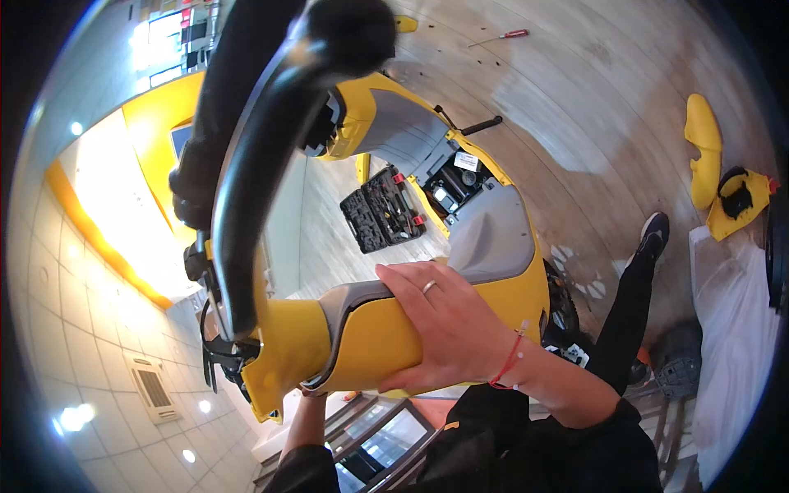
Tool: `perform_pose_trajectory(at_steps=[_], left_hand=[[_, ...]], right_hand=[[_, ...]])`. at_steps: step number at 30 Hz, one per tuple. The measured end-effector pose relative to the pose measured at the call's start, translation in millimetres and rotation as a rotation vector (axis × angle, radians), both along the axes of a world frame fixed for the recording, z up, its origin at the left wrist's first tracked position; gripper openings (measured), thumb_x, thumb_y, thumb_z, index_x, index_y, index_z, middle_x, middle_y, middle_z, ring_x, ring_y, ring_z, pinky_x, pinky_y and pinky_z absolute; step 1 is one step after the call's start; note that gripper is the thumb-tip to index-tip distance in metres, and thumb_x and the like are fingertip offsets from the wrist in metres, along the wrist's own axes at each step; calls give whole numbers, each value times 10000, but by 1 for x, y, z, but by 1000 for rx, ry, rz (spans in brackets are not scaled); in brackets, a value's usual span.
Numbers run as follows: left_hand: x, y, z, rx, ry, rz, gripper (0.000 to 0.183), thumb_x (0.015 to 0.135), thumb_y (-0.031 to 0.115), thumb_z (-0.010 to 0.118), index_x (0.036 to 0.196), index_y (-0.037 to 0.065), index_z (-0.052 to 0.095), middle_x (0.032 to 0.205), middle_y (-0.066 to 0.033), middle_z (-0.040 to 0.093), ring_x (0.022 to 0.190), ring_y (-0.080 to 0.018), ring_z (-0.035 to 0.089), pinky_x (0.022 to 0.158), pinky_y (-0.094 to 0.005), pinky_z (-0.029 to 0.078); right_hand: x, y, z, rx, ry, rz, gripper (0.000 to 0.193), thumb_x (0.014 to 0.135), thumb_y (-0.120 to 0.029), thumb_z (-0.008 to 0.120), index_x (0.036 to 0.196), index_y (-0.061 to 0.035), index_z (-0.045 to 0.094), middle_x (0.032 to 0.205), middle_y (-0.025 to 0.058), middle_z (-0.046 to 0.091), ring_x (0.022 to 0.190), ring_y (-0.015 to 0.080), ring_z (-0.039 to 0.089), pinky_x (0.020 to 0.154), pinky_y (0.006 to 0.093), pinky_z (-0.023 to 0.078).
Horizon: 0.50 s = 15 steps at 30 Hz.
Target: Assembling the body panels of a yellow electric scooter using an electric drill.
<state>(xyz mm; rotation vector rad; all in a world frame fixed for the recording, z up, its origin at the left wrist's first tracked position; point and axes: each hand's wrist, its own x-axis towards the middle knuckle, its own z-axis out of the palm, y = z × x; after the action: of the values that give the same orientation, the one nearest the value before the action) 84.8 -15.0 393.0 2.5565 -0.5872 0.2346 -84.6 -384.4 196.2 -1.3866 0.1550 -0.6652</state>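
Observation:
A yellow-and-grey scooter body (pixel 493 238) fills the middle of the head view. My right hand (pixel 448 320), with a ring and a red cord bracelet, lies spread across the scooter's yellow front panel (pixel 370 345). Its fingers stretch over the panel's upper edge, and the thumb rests near the lower edge. Of my left hand (pixel 311 407) only the wrist area shows, below the panel's left end; the fingers are hidden behind it. Above the panel, the black handlebar (pixel 255 181) runs upward to a dark rounded end, close to the camera.
Beyond the scooter, an open black tool case (pixel 382 212) lies on the floor. A red-handled screwdriver (pixel 514 34) and small dark bits are farther off. Loose yellow covers (pixel 704 152) lie at right, near white plastic sheeting (pixel 727 345). An open compartment (pixel 460 185) shows in the scooter.

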Motion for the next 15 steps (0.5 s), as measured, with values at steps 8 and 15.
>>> perform_pose_trajectory(at_steps=[8,15], left_hand=[[-11,9,-11,-81,18,43,763,870,571,513,1293,-55,404,1237,-186,497,1146,-278,501,941,-419,433],[-22,7,-26,-131,67,69,757,871,562,522,1297,-53,401,1243,-183,493,1154,-276,495,950,-419,427]], right_hand=[[23,2,10,-74,22,37,910,567,-572,801,1174,2,441,1037,164,528,958,330,549,834,407,455],[29,-6,12,-78,58,116,879,552,-580,806,1116,-7,451,968,169,507,837,335,590,722,389,490]])
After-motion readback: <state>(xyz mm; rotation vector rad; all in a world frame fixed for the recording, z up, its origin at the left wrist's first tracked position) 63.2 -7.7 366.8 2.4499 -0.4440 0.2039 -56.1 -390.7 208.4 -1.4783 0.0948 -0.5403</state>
